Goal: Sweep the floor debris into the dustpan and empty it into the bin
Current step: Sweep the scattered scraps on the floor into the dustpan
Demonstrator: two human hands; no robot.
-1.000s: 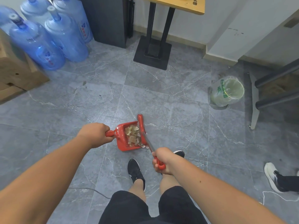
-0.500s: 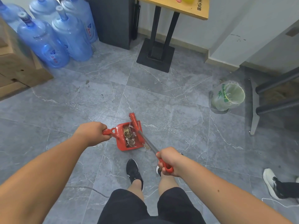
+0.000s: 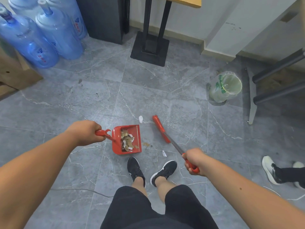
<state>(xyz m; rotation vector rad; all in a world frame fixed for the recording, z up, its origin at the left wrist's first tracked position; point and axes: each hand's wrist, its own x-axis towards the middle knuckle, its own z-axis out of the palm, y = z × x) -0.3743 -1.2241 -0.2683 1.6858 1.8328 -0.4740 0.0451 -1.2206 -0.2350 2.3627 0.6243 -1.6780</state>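
My left hand (image 3: 85, 132) grips the handle of a red dustpan (image 3: 137, 138) that rests on the grey tiled floor, open side to the right. Brown and white debris (image 3: 127, 140) lies inside it. My right hand (image 3: 194, 160) grips the red handle end of a small broom (image 3: 160, 128); its red head sits on the floor to the right of the pan, apart from it. A white paper scrap (image 3: 140, 119) lies beyond the pan, another scrap (image 3: 164, 153) near my right shoe, and a brown smear (image 3: 146, 144) beside the pan's mouth. The bin (image 3: 225, 85), lined with a clear bag, stands far right.
Blue water jugs (image 3: 41, 35) stand at the far left beside wooden crates (image 3: 11, 71). A black table base (image 3: 149, 47) is straight ahead, dark chair legs (image 3: 277, 80) right of the bin. Another person's white shoes (image 3: 270, 169) are at the right. A thin cable (image 3: 79, 190) runs over the floor behind my feet.
The broom head has left the dustpan and moved out to the right onto the floor. My right hand moved right and the pan now lies flat with its debris inside.
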